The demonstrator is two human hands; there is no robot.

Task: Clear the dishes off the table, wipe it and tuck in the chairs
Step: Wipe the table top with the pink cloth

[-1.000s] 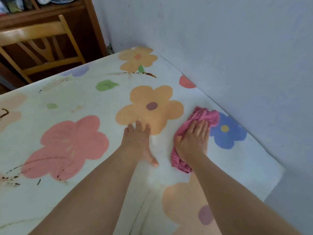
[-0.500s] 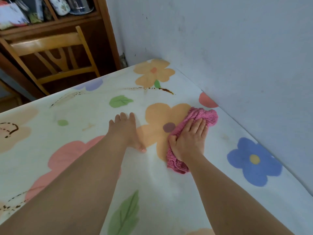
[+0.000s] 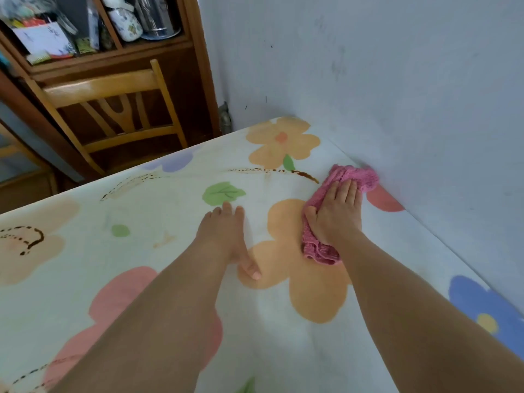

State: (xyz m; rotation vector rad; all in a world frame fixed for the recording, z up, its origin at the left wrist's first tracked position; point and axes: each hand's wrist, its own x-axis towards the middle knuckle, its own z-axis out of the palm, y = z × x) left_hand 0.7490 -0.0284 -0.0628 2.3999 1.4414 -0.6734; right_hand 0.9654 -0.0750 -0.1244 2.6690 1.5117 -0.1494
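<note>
By the wall (image 3: 397,80), right hand (image 3: 334,214) flat on pink cloth (image 3: 355,177)

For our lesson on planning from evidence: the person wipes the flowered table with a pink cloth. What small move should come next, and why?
Probably sweep the pink cloth leftward: the right hand presses it flat beside the wall, and brown streaks just left of it may be dirt.

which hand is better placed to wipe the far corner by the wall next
Right, probably. The right hand lies flat on the pink cloth, whose far end reaches the wall just short of that corner. The left hand rests flat on the bare tablecloth and holds nothing.
</note>
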